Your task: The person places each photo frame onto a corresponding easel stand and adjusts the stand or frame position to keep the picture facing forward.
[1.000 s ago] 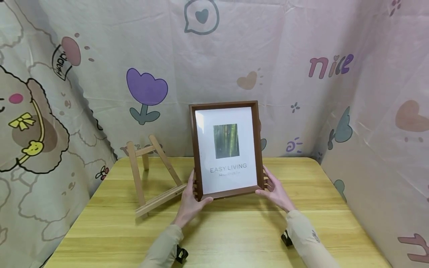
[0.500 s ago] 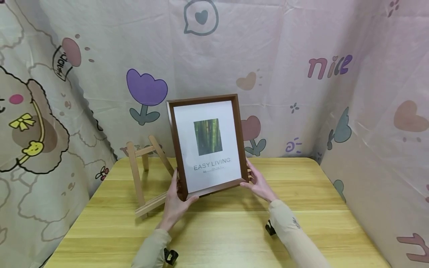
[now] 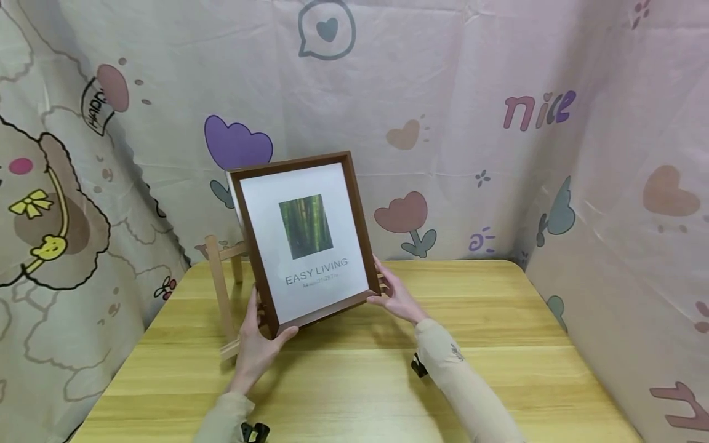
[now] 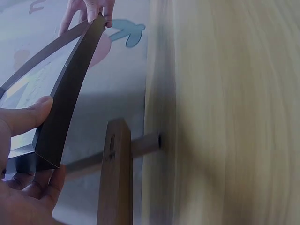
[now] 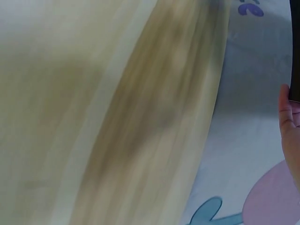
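Observation:
A brown picture frame (image 3: 362, 227) with a white "EASY LIVING" sheet and a green bamboo print is held up, tilted, in both hands. My left hand (image 3: 256, 352) grips its lower left corner, thumb over the front edge and fingers behind, as the left wrist view also shows. At the lower right corner my right hand (image 3: 400, 300) holds the frame the same way. Behind the frame's left side stands a small wooden easel (image 3: 220, 289), mostly hidden by it. In the left wrist view a wooden bar of the easel (image 4: 117, 173) shows beside the left hand, apart from the frame.
The wooden table (image 3: 471, 369) spreads in front and to the right. A printed cloth (image 3: 460, 74) hangs behind the table and along both sides. Black straps (image 3: 419, 365) sit at the wrists.
Both hands have carried the picture frame left, in front of the easel, and its tilt has grown. More of the easel is now covered; the grip stays the same.

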A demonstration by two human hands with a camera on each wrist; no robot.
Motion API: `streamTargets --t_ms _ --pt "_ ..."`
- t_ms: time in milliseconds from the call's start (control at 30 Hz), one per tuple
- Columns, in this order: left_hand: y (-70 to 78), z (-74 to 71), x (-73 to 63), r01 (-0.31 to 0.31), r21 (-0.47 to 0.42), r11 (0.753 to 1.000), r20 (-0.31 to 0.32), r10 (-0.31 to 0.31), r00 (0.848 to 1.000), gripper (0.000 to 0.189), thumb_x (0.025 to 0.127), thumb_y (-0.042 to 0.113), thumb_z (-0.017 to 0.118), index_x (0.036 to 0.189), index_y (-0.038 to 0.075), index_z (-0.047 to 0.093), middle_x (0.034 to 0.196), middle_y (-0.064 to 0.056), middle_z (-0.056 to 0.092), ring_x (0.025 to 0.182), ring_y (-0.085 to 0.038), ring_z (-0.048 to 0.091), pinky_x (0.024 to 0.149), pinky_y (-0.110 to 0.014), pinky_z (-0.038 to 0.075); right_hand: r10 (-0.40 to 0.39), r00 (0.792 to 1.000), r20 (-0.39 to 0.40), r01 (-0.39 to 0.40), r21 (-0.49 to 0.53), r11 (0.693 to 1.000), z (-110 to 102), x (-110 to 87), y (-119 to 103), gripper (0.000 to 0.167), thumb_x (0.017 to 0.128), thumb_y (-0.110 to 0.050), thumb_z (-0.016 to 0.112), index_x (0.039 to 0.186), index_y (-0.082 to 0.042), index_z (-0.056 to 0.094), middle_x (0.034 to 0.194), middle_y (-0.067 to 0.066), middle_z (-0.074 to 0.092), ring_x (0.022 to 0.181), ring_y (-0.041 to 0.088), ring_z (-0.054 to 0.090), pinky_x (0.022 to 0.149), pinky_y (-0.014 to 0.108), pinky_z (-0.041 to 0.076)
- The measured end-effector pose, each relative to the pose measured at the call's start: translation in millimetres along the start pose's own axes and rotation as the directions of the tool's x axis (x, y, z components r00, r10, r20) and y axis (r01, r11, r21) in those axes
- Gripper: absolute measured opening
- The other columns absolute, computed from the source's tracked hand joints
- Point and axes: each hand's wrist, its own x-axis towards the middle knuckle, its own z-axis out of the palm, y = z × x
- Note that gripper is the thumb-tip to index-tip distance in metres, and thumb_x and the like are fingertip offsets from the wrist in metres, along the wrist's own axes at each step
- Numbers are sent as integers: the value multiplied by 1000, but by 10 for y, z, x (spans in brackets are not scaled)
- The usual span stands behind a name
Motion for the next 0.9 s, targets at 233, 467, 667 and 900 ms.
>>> streamTargets --t_ms 233,467,667,900 --pt "-43 -211 -55 63 37 997 -24 -62 998 120 78 14 88 164 17 4 158 -22 38 120 -28 56 89 2 32 -10 999 40 9 19 1000 203 175 -36 105 82 16 69 163 -22 14 151 23 41 113 35 59 98 39 57" --pt "-119 -393 -70 87 19 996 -38 -86 996 121 79 11 86 163 28 0 158 -20 40 127 -26 52 92 3 33 -23 998 64 20 47 999 424 315 -61 105 83 16 68 164 -24 13 156 21 35 117 35 56 101 44 57" --pt "-171 -518 -86 72 -1 997 -67 -72 995 123 77 4 86 162 35 3 137 -13 56 107 2 53 85 -3 41 -39 996 84 39 6 999 586 410 -75 104 85 15 67 164 -25 11 162 19 30 119 37 54 99 44 57" --pt "-232 -622 -107 65 28 998 -115 -61 992 125 75 -1 86 163 31 4 127 -11 57 96 7 50 83 0 39 -94 990 105 103 -78 992 736 513 -81 101 88 11 67 164 -20 9 166 16 23 121 36 51 99 43 57"
